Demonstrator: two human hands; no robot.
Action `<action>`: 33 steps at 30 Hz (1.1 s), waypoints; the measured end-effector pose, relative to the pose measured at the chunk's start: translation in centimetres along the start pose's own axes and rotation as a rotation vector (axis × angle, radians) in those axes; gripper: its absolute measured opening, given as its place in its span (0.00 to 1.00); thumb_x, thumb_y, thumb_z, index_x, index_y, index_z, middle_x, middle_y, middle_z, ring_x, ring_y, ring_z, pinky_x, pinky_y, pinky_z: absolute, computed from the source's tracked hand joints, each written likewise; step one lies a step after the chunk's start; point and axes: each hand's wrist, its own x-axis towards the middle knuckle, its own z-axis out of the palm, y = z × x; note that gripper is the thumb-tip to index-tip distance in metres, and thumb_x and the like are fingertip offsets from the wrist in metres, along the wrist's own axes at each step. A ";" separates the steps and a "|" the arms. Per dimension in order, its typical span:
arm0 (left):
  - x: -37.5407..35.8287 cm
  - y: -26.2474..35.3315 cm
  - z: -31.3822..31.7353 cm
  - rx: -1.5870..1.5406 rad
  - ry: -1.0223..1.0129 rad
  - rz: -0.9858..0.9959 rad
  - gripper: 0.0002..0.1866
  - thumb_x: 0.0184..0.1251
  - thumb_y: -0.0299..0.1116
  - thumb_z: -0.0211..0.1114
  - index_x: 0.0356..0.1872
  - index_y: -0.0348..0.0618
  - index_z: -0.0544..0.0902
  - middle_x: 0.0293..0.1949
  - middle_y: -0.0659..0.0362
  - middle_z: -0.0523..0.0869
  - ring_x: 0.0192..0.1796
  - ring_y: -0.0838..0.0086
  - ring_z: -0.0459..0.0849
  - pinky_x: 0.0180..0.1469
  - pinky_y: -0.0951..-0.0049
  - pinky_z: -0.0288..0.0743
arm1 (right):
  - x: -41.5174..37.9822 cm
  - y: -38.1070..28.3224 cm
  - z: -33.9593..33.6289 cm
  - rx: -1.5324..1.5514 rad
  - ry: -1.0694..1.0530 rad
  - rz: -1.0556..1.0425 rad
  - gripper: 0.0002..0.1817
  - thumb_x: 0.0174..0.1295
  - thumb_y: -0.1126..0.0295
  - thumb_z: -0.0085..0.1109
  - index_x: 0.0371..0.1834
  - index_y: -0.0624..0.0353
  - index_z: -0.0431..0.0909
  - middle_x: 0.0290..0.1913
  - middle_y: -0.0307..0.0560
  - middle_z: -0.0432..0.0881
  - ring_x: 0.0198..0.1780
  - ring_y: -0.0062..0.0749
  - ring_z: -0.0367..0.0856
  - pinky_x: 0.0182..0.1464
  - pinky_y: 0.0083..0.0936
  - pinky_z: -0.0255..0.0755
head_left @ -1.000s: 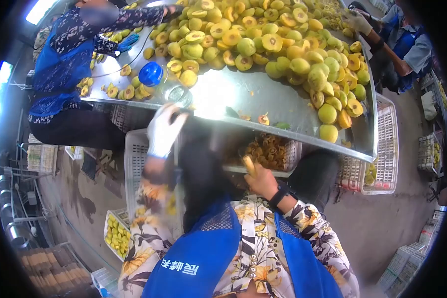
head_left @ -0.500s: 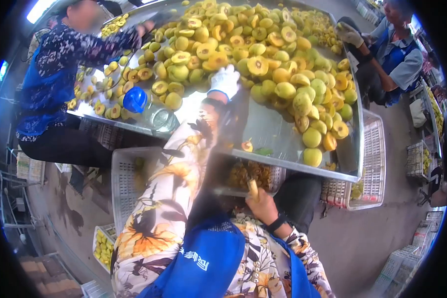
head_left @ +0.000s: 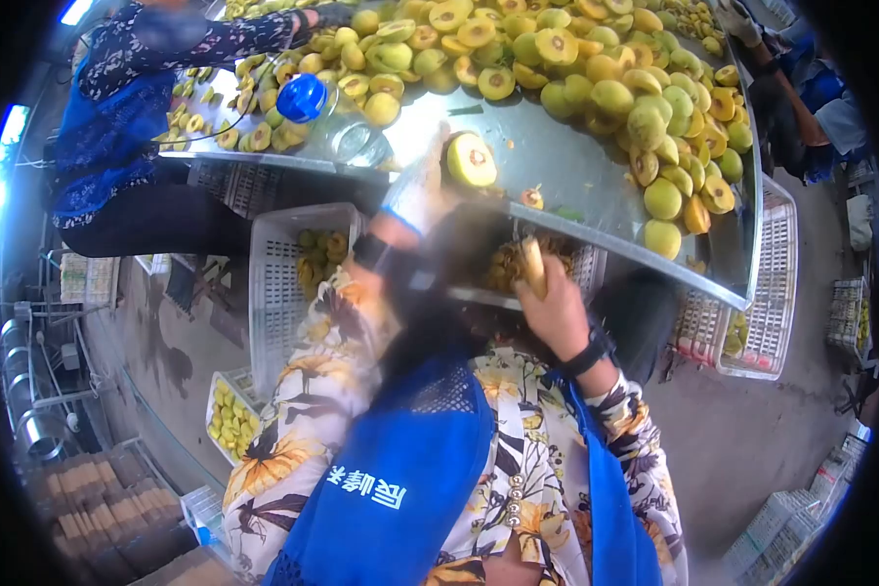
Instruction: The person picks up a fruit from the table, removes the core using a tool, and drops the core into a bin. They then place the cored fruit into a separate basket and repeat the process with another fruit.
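Observation:
My left hand (head_left: 423,186), in a white glove, is closed on a peach half (head_left: 472,160) at the near edge of the metal table (head_left: 547,181). The cut face shows the pit in its middle. My bare right hand (head_left: 554,305) is wrapped round the light wooden handle (head_left: 532,264) of a tool, just below the table edge. I cannot make out the tool's working end. A large heap of yellow-green peaches (head_left: 610,98), many of them halved, lies across the table beyond my hands.
A clear jar (head_left: 356,137) with a blue lid (head_left: 302,99) stands left of my gloved hand. White crates (head_left: 273,283) holding fruit are below the table, and another crate (head_left: 767,322) stands at the right. Co-workers (head_left: 117,127) are at the table's left and right sides.
My left hand has come back from the heap toward my body and now has a peach half in it. My right hand still grips the wooden handle. The camera view has shifted.

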 end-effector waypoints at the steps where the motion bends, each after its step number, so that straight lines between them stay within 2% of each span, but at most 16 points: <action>1: -4.6 3.1 4.3 -0.156 -0.023 -0.156 0.21 0.66 0.48 0.53 0.47 0.40 0.73 0.37 0.52 0.81 0.35 0.65 0.82 0.36 0.69 0.78 | 0.2 -0.2 -0.2 0.015 0.003 -0.054 0.18 0.53 0.67 0.59 0.46 0.61 0.69 0.33 0.64 0.78 0.37 0.60 0.77 0.37 0.40 0.71; 2: -7.3 4.4 6.7 -0.314 -0.048 -0.312 0.21 0.66 0.49 0.54 0.46 0.40 0.73 0.37 0.52 0.81 0.35 0.64 0.82 0.38 0.68 0.78 | 0.5 -0.1 0.1 0.006 0.070 -0.186 0.15 0.55 0.66 0.55 0.43 0.61 0.68 0.25 0.66 0.77 0.29 0.62 0.77 0.30 0.48 0.71; 5: -8.8 1.2 7.3 -0.361 0.065 -0.224 0.18 0.67 0.48 0.54 0.42 0.41 0.73 0.39 0.52 0.81 0.38 0.65 0.82 0.39 0.69 0.78 | 0.5 -0.6 0.7 -0.052 0.096 -0.230 0.15 0.55 0.66 0.55 0.41 0.61 0.67 0.25 0.66 0.77 0.29 0.63 0.76 0.30 0.49 0.71; 6: -9.2 0.4 7.1 -0.283 -0.003 -0.122 0.16 0.67 0.44 0.54 0.42 0.40 0.73 0.38 0.53 0.81 0.39 0.66 0.81 0.41 0.71 0.77 | 0.2 -1.0 0.7 -0.052 0.066 -0.192 0.14 0.55 0.65 0.55 0.40 0.63 0.68 0.26 0.66 0.77 0.31 0.64 0.76 0.31 0.49 0.71; 9: -10.3 -0.6 7.5 -0.299 -0.032 -0.046 0.14 0.68 0.41 0.54 0.42 0.39 0.74 0.38 0.53 0.80 0.40 0.67 0.81 0.44 0.70 0.77 | -0.7 -1.8 1.0 0.027 0.064 -0.076 0.15 0.55 0.64 0.56 0.40 0.63 0.70 0.29 0.64 0.77 0.35 0.60 0.76 0.36 0.42 0.69; 12: -11.4 -0.6 8.4 -0.472 -0.010 -0.056 0.13 0.67 0.37 0.54 0.43 0.37 0.74 0.40 0.52 0.80 0.42 0.68 0.80 0.47 0.70 0.75 | -1.0 -1.9 0.8 0.026 0.137 -0.031 0.15 0.56 0.63 0.56 0.37 0.64 0.69 0.29 0.68 0.77 0.33 0.64 0.76 0.34 0.48 0.71; 15: -11.4 -1.4 7.3 -0.221 -0.066 0.081 0.11 0.67 0.32 0.53 0.45 0.36 0.74 0.41 0.51 0.79 0.44 0.67 0.79 0.48 0.70 0.74 | -2.1 -1.7 0.3 0.021 0.092 -0.101 0.16 0.56 0.62 0.55 0.37 0.65 0.68 0.29 0.69 0.77 0.33 0.64 0.76 0.35 0.48 0.71; 18: -12.2 -1.0 7.5 -0.251 -0.145 0.062 0.15 0.69 0.33 0.46 0.48 0.32 0.72 0.44 0.51 0.77 0.46 0.71 0.77 0.48 0.76 0.73 | -3.0 -2.1 0.6 0.008 0.036 -0.030 0.16 0.57 0.62 0.55 0.38 0.65 0.69 0.28 0.67 0.76 0.34 0.63 0.75 0.35 0.43 0.69; 21: -13.1 -0.7 8.6 -0.160 -0.041 0.102 0.15 0.67 0.31 0.46 0.49 0.32 0.71 0.45 0.50 0.77 0.46 0.70 0.77 0.47 0.76 0.73 | -3.1 -2.0 1.2 0.005 0.046 -0.009 0.16 0.57 0.62 0.55 0.36 0.66 0.67 0.26 0.68 0.76 0.33 0.63 0.75 0.35 0.44 0.69; 24: -13.5 -0.7 9.0 -0.129 -0.061 0.132 0.15 0.65 0.30 0.46 0.47 0.32 0.72 0.43 0.50 0.79 0.44 0.70 0.78 0.46 0.76 0.74 | -3.4 -2.0 2.0 0.006 0.078 -0.028 0.16 0.57 0.64 0.54 0.35 0.67 0.66 0.26 0.68 0.76 0.33 0.64 0.75 0.35 0.45 0.69; 27: -13.6 -1.2 9.2 -0.207 -0.044 0.119 0.09 0.64 0.25 0.52 0.43 0.34 0.75 0.37 0.52 0.80 0.34 0.73 0.79 0.37 0.76 0.74 | -3.8 -2.3 3.0 0.099 0.008 0.134 0.15 0.56 0.65 0.53 0.35 0.68 0.66 0.27 0.68 0.76 0.34 0.64 0.75 0.36 0.45 0.69; 30: -14.1 -0.8 9.6 -0.164 0.040 0.080 0.08 0.65 0.28 0.53 0.40 0.35 0.75 0.34 0.53 0.80 0.31 0.73 0.79 0.34 0.77 0.75 | -4.3 -1.9 3.4 0.048 -0.007 0.049 0.14 0.55 0.66 0.52 0.35 0.67 0.66 0.28 0.69 0.76 0.34 0.63 0.75 0.37 0.44 0.69; 33: -13.3 -1.3 8.5 -0.262 -0.060 -0.001 0.08 0.66 0.30 0.55 0.38 0.35 0.76 0.32 0.53 0.80 0.30 0.72 0.79 0.33 0.75 0.76 | -4.2 -2.0 3.3 -0.031 -0.045 0.050 0.13 0.54 0.67 0.52 0.35 0.67 0.66 0.29 0.69 0.76 0.35 0.63 0.75 0.37 0.44 0.69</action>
